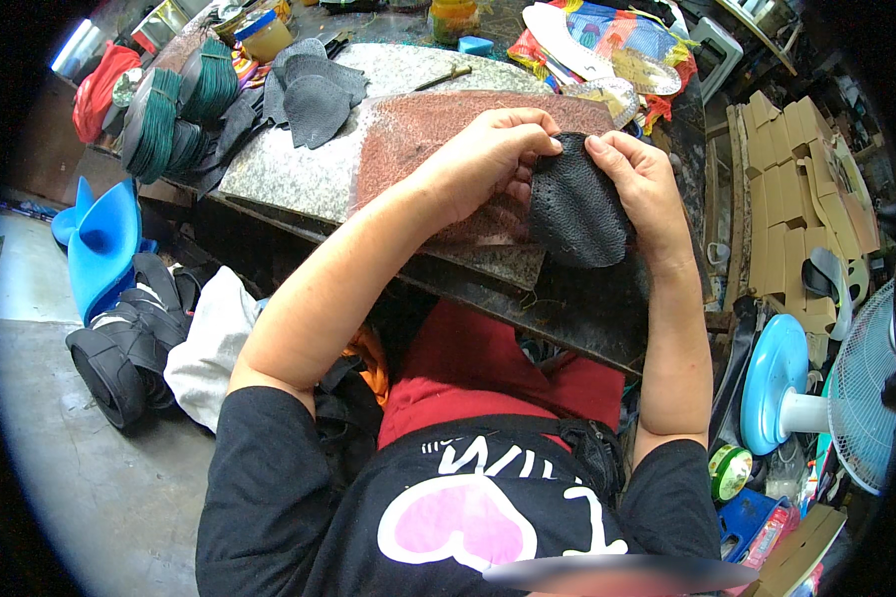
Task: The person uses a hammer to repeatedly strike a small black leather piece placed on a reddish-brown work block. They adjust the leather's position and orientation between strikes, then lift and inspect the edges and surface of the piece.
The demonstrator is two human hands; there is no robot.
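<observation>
Between my two hands a rounded piece of black grained leather (577, 214) hangs over the near edge of the workbench. My left hand (503, 164) pinches its upper left edge between thumb and fingers. On the other side, my right hand (642, 184) grips the upper right edge, thumb on top and fingers partly hidden behind. Under my left wrist lies a reddish-brown rough sheet (408, 134), spread over a speckled stone slab (274, 184). Several dark grey cut leather pieces (317, 99) are stacked at the slab's far left.
Spools of dark green cord (151, 124) and a red bag (105, 90) stand at the bench's left end. A thin dark tool (443, 78) lies on the slab. Shoe-sole-shaped pieces (562, 40) sit far right. Cardboard boxes (782, 189) and a fan (861, 388) stand right of the bench.
</observation>
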